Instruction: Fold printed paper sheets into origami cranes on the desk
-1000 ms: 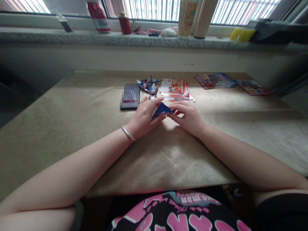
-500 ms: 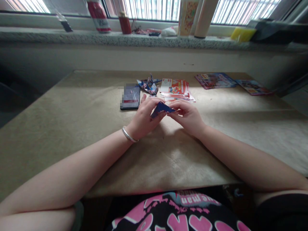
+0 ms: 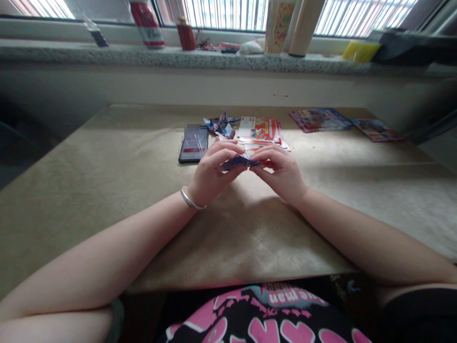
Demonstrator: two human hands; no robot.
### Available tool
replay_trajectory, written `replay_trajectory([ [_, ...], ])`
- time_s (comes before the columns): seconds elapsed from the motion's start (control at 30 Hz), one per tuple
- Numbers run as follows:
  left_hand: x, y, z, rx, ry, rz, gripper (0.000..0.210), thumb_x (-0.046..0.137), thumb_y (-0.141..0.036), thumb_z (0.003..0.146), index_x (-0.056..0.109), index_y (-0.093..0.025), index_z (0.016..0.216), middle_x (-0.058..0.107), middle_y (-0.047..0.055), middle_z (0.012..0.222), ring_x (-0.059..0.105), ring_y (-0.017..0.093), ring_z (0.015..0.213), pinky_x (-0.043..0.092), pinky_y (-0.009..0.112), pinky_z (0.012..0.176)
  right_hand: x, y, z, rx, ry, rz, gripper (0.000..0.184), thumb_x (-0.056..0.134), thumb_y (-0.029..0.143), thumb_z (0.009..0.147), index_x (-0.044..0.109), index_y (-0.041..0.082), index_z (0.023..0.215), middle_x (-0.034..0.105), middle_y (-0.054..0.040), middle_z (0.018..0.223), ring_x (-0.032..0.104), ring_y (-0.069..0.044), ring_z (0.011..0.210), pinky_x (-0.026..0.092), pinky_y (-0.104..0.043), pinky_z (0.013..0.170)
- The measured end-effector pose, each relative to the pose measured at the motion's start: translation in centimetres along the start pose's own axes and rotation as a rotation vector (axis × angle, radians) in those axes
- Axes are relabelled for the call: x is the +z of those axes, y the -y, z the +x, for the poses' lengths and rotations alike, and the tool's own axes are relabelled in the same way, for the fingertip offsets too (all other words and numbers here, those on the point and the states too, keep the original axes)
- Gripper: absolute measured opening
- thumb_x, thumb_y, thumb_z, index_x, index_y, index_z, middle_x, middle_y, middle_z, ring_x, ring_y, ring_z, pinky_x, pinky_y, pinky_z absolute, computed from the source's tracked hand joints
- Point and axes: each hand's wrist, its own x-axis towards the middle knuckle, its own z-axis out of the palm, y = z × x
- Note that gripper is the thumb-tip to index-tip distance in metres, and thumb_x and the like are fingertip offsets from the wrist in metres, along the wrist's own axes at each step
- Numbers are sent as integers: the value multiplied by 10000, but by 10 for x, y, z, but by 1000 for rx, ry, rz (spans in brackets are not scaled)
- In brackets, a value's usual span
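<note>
Between my two hands is a small piece of folded blue paper (image 3: 235, 163), held just above the table. My left hand (image 3: 214, 166), with a silver bangle at the wrist, pinches its left side between thumb and fingers. At the paper's right end, the thumb and fingertips of my right hand (image 3: 280, 169) grip the edge. Part of the paper is hidden behind my left fingers. Just beyond my hands lie several folded paper cranes (image 3: 222, 125) in blue and a stack of red and white printed cards (image 3: 260, 129).
A phone (image 3: 194, 145) lies left of the cranes. Two groups of colourful cards (image 3: 323, 119) are at the far right of the table (image 3: 107, 171). A can (image 3: 148, 26), a red bottle (image 3: 185, 35), a tumbler (image 3: 303, 28) and a yellow item (image 3: 360, 51) stand on the windowsill.
The folded paper has tilted flatter, so less of its blue face shows. My left fingers have shifted over its top, and both hands still hold it.
</note>
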Motion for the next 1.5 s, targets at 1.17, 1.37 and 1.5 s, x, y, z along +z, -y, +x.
replay_trajectory([
  [1.17,0,-2,-2,0,19,57,180,667,-408,888,693,-240,827,746,-4,850,680,157,842,465,377,947,-9,1,5,-208,23,-321,24,721,303,829,705,312,814,750,9,869,626,-234,963,498,-466,928],
  [1.37,1,1,-6,-44,2,52,226,631,-435,913,690,-230,840,758,-8,874,705,149,820,414,408,1053,-10,2,5,-197,5,-300,24,702,289,837,686,285,854,753,-6,901,649,-227,948,502,-457,922],
  [1.5,0,2,-6,-48,2,48,224,641,-434,906,687,-226,836,761,-7,888,710,147,815,396,418,1082,-10,0,5,-222,-24,-276,27,707,274,839,691,289,823,760,5,860,646,-225,934,511,-446,901],
])
